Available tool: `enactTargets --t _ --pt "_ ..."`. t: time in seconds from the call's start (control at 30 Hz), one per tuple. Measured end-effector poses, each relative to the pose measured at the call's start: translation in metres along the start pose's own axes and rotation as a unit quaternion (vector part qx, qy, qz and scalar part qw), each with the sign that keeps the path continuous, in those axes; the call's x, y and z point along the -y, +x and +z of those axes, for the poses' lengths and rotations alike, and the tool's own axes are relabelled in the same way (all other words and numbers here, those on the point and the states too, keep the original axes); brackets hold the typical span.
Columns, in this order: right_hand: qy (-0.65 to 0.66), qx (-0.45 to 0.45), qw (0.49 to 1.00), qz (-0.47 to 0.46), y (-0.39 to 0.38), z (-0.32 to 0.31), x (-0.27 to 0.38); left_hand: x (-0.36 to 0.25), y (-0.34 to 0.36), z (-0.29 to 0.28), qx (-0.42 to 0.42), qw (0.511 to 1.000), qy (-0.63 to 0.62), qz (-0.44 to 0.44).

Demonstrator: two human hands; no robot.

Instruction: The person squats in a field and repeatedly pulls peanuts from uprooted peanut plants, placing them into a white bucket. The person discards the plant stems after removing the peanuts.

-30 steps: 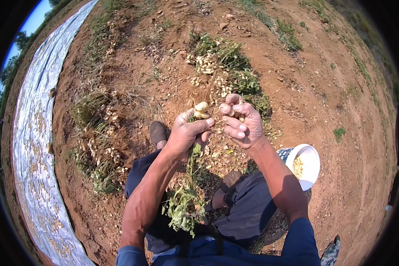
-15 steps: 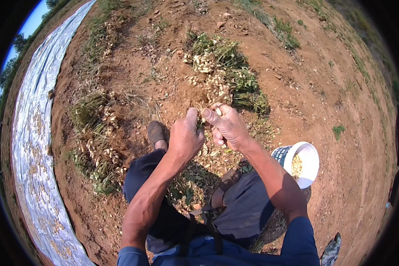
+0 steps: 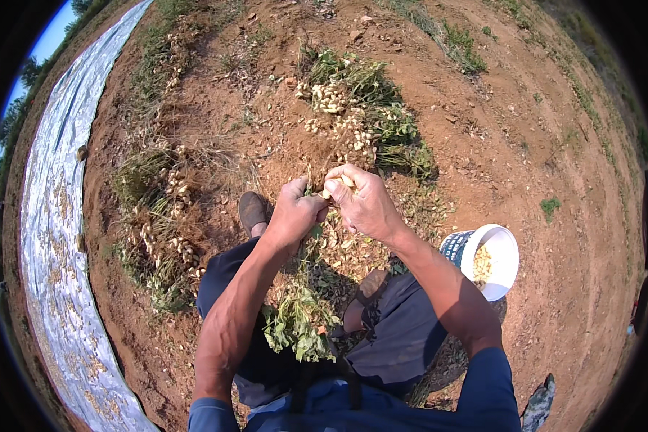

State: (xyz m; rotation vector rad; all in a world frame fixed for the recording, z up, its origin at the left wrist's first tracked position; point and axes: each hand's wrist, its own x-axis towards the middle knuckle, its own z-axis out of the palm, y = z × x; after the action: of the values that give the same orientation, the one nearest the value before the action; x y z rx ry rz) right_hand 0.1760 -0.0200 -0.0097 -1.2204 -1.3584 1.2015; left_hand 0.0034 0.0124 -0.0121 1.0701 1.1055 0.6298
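My left hand (image 3: 294,214) is closed round the stems of a peanut plant (image 3: 302,325), whose leafy top hangs down toward my lap. Beside it, my right hand (image 3: 369,207) is closed on several pale peanuts (image 3: 347,181) at the root end, thumb pressed against them. The two hands almost touch. Just beyond them lies a heap of pulled peanut plants (image 3: 360,101), with clusters of pods on its near left side and green leaves on its right.
A white bucket (image 3: 507,270) with peanuts inside tilts at my right. More peanut plants (image 3: 167,223) lie left of my shoe (image 3: 253,211). A long silvery sheet (image 3: 61,209) with scattered pods runs along the far left. Dry leaves and brown soil surround my feet.
The leafy top of the plant has come into view below my left hand, over my lap. My right fingers have curled inward around the peanuts.
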Motion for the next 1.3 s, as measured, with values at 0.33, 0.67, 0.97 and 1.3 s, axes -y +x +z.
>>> enactTargets --t 0.33,0.67,0.97,1.3 --pt "-0.080 0.035 0.992 -0.091 0.001 0.002 -0.001 0.017 0.011 0.003 -0.001 1.000 -0.020 -0.008" --pt "0.080 0.056 0.994 0.042 0.007 -0.002 0.003 0.012 0.005 0.011 0.014 0.987 -0.158 -0.027" --pt "0.347 -0.013 0.938 0.004 -0.018 -0.039 0.046 -0.018 0.002 -0.016 -0.110 0.974 -0.161 0.113" --pt "-0.199 -0.365 0.875 0.248 -0.235 -0.267 -0.118 -0.028 -0.054 -0.187 -0.474 0.745 0.213 0.419"
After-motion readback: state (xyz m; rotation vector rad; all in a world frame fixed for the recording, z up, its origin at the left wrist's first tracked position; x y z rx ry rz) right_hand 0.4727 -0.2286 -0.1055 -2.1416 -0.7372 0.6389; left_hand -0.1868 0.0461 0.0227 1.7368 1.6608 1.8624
